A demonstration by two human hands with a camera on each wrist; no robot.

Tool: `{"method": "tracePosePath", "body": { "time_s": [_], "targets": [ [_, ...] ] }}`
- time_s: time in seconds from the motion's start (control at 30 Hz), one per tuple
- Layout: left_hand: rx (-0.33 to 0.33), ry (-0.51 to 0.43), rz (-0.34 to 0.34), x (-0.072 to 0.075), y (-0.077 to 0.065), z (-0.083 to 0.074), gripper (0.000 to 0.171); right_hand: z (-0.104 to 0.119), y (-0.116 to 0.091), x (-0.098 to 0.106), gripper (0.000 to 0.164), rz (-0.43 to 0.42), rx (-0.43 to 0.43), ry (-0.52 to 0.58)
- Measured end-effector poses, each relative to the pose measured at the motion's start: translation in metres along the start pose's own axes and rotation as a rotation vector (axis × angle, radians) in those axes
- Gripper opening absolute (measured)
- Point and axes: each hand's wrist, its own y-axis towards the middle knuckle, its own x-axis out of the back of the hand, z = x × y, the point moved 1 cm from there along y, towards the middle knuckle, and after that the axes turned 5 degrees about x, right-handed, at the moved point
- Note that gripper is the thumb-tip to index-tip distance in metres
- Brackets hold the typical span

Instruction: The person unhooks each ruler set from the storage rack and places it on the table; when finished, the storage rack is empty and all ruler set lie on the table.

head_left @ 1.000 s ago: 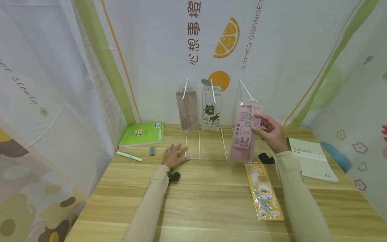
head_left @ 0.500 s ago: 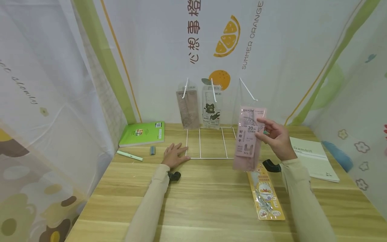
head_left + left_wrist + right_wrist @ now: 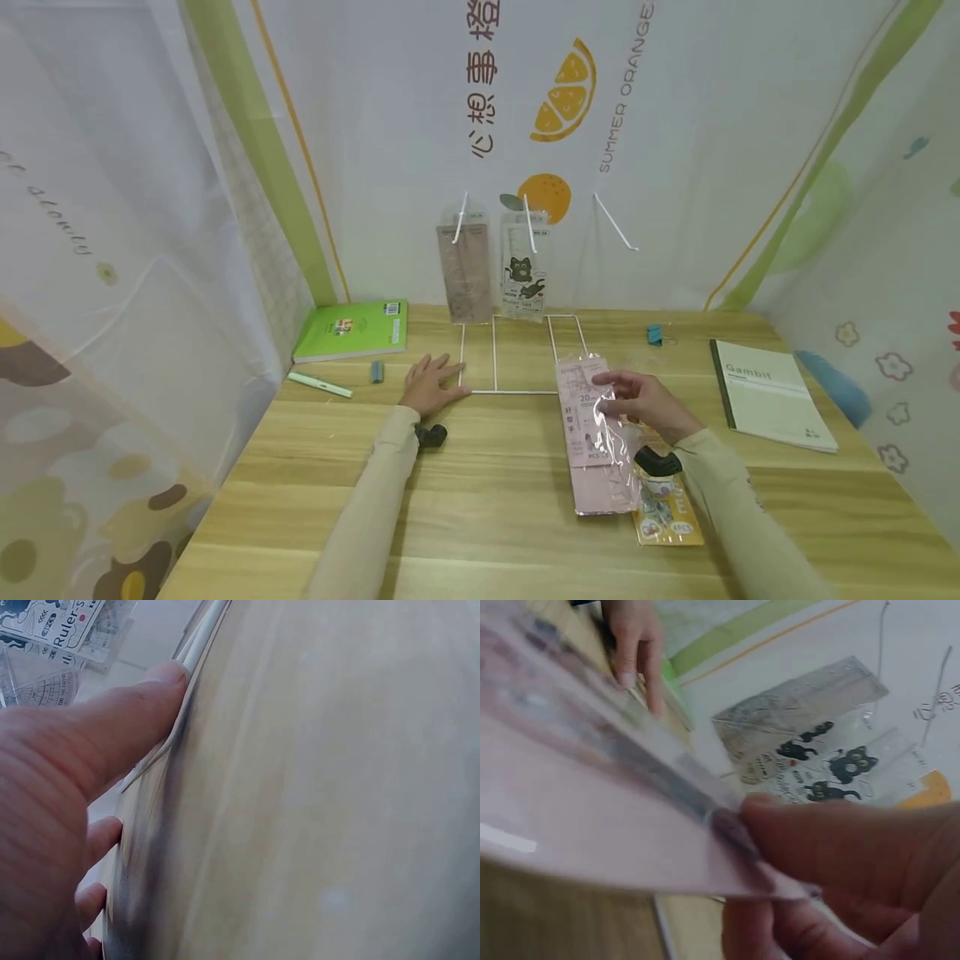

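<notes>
In the head view my right hand (image 3: pixel 648 404) pinches a pink ruler-set packet (image 3: pixel 588 483) by its right edge, thumb on one face. The packet tilts over the table, in front of a white wire display rack (image 3: pixel 517 392), and overlaps a yellow card packet (image 3: pixel 669 533). My left hand (image 3: pixel 431 390) lies with fingers spread at the rack base's left corner; the left wrist view has its thumb (image 3: pixel 142 712) on the white wire. Two ruler sets hang from the rack: a brownish one (image 3: pixel 467 279) and a clear one with black cats (image 3: pixel 525 279). The right hook (image 3: pixel 617 222) is bare.
A green book (image 3: pixel 352 329), a pale green pen (image 3: pixel 321 385) and a small grey-blue block (image 3: pixel 377 372) lie at the left. At the right are a blue binder clip (image 3: pixel 656 335) and a Gambit notebook (image 3: pixel 768 396). A printed curtain (image 3: pixel 675 167) stands behind the table.
The right hand has drawn the pink ruler set off the right hook, then down and toward the front, tilting it over. The left hand has stayed at the rack's corner.
</notes>
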Motion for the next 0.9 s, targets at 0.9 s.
{"method": "tracePosePath", "body": {
  "time_s": [0.9],
  "targets": [
    [0.002,-0.011,0.005,0.002,-0.002,-0.003,0.060,-0.011,-0.011,-0.028,0.041,0.040,-0.254,-0.299]
  ]
}}
